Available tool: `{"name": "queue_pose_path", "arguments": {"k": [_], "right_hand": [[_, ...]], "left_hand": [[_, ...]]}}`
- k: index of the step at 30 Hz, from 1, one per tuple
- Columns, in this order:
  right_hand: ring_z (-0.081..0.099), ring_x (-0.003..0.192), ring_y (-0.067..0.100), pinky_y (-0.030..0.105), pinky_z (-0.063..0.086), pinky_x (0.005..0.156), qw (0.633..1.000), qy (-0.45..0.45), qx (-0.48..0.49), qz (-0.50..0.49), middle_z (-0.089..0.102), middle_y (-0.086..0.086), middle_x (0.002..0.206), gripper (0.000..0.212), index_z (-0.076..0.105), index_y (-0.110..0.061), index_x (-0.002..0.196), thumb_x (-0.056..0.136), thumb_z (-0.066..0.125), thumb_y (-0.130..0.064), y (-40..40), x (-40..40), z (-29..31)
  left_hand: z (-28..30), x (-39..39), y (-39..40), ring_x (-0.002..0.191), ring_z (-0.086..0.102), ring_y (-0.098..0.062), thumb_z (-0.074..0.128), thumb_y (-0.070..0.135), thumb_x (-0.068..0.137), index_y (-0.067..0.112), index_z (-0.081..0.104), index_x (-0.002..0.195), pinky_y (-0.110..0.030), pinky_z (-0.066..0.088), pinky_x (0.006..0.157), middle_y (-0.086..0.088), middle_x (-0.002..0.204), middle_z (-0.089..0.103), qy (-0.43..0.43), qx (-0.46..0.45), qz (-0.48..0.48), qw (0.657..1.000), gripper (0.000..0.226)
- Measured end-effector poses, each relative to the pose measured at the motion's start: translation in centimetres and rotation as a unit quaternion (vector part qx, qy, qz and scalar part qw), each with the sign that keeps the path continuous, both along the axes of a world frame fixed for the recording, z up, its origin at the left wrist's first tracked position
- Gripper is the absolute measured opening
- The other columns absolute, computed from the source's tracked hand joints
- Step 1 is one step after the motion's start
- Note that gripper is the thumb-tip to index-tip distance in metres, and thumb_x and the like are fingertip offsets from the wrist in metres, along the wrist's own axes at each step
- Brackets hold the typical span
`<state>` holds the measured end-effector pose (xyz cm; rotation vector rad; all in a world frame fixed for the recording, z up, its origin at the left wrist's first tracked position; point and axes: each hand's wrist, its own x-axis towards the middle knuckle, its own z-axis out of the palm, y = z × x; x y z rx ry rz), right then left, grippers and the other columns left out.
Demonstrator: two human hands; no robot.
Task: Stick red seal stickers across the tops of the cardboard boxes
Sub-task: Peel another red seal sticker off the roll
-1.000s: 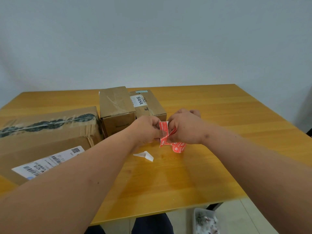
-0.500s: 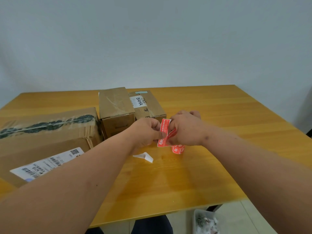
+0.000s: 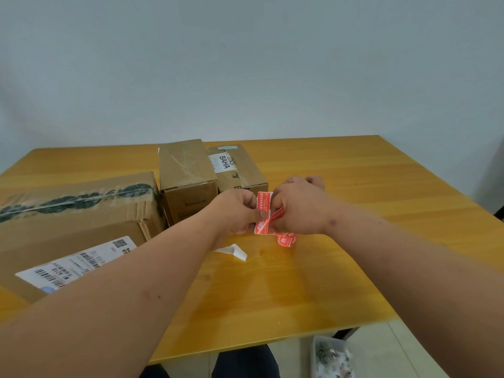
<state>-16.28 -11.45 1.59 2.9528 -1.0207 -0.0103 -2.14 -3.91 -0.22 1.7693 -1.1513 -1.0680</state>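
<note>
Pinching a red sticker [image 3: 264, 214], both hands [image 3: 272, 211] — box [image 3: 234, 170] reads "BAHA".

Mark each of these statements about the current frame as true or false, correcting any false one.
1. Both hands hold the red seal sticker. True: left hand and right hand pinch it between them.
2. Three cardboard boxes stand on the table. True: the large box, the middle box and the BAHA-labelled box.
3. A red seal already crosses the middle box's top. False: only clear tape shows there.
4. The white paper scrap lies on the large box. False: it lies on the table.
5. The boxes sit to the person's right. False: they sit left and ahead.
</note>
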Motion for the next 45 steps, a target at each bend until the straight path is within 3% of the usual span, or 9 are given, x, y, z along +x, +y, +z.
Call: {"name": "queue_pose_path", "arguments": {"k": [4,12,14,17,19,22,29,36,45], "right_hand": [[0.035,0.118,0.013,0.043,0.018,0.100,1.000,0.005,0.019,-0.004,0.059,-0.022,0.105,0.026,0.056,-0.039,0.065,0.076,0.063,-0.060,-0.09,0.00,0.23],[0.037,0.116,0.011,0.043,0.016,0.099,1.000,-0.014,0.010,0.001,0.066,-0.017,0.093,0.029,0.056,-0.031,0.054,0.078,0.064,-0.045,-0.33,0.03,-0.20],[0.038,0.115,0.011,0.043,0.017,0.098,1.000,-0.019,0.008,0.001,0.067,-0.016,0.094,0.027,0.058,-0.030,0.057,0.079,0.063,-0.044,-0.33,0.01,-0.15],[0.037,0.115,0.011,0.042,0.017,0.098,1.000,-0.017,0.005,0.002,0.067,-0.015,0.094,0.027,0.057,-0.029,0.057,0.079,0.063,-0.044,-0.45,-0.02,-0.10],[0.038,0.115,0.011,0.042,0.018,0.098,1.000,-0.016,0.002,0.005,0.066,-0.014,0.093,0.027,0.057,-0.028,0.058,0.079,0.063,-0.044,-0.47,-0.04,-0.13],[0.039,0.114,0.012,0.043,0.020,0.098,1.000,-0.016,-0.007,0.011,0.066,-0.014,0.092,0.023,0.061,-0.027,0.064,0.079,0.063,-0.044,-0.38,-0.02,-0.19],[0.038,0.114,0.013,0.042,0.017,0.095,1.000,-0.021,-0.016,0.014,0.064,-0.014,0.090,0.018,0.070,-0.024,0.080,0.082,0.062,-0.041,-0.38,0.13,-0.21],[0.036,0.117,0.012,0.044,0.017,0.096,0.999,-0.033,0.005,0.014,0.066,-0.015,0.095,0.019,0.070,-0.025,0.075,0.080,0.063,-0.042,-0.53,-0.02,-0.12],[0.037,0.116,0.012,0.043,0.019,0.095,0.999,-0.044,0.015,0.016,0.068,-0.017,0.103,0.017,0.072,-0.028,0.080,0.079,0.066,-0.044,-0.63,-0.16,-0.06]], "left_hand": [[0.14,-0.02,-0.03,0.097,0.069,-0.035,0.070,0.009,0.085,0.003,0.067,0.099,-0.053,0.053,0.090,-0.018,0.096,0.073,-0.002,-0.008,0.007,1.000,0.016],[-0.13,-0.05,0.10,0.094,0.071,-0.031,0.067,0.009,0.088,0.002,0.066,0.101,-0.050,0.054,0.091,-0.014,0.094,0.074,0.018,-0.002,0.013,1.000,0.014],[-0.16,0.02,0.07,0.085,0.073,-0.023,0.066,0.010,0.089,0.004,0.066,0.102,-0.040,0.058,0.083,-0.011,0.092,0.075,0.025,-0.003,0.009,1.000,0.014],[0.14,0.02,0.27,0.068,0.072,-0.013,0.066,0.013,0.090,0.004,0.065,0.102,-0.021,0.056,0.057,-0.010,0.088,0.074,0.066,-0.001,0.002,0.998,0.015],[0.32,0.03,0.41,0.064,0.072,-0.010,0.069,0.008,0.087,0.005,0.065,0.098,-0.017,0.053,0.053,-0.009,0.085,0.074,0.069,0.005,-0.002,0.998,0.012],[0.35,-0.02,0.41,0.069,0.072,-0.015,0.070,-0.003,0.082,0.001,0.065,0.098,-0.022,0.057,0.057,-0.013,0.089,0.073,0.055,0.007,0.001,0.998,0.017],[0.00,0.07,0.10,0.081,0.071,-0.027,0.069,0.000,0.083,0.012,0.060,0.081,-0.044,0.055,0.085,-0.018,0.093,0.074,0.028,0.008,0.040,0.999,0.016],[-0.05,0.29,0.14,0.065,0.070,-0.014,0.066,0.004,0.087,0.012,0.059,0.089,-0.041,0.056,0.081,-0.010,0.084,0.075,0.069,0.010,0.059,0.996,0.010],[-0.15,0.38,-0.12,0.075,0.070,-0.016,0.065,0.008,0.089,0.012,0.060,0.096,-0.039,0.058,0.078,-0.008,0.089,0.074,0.067,0.003,0.098,0.993,0.010]]}}
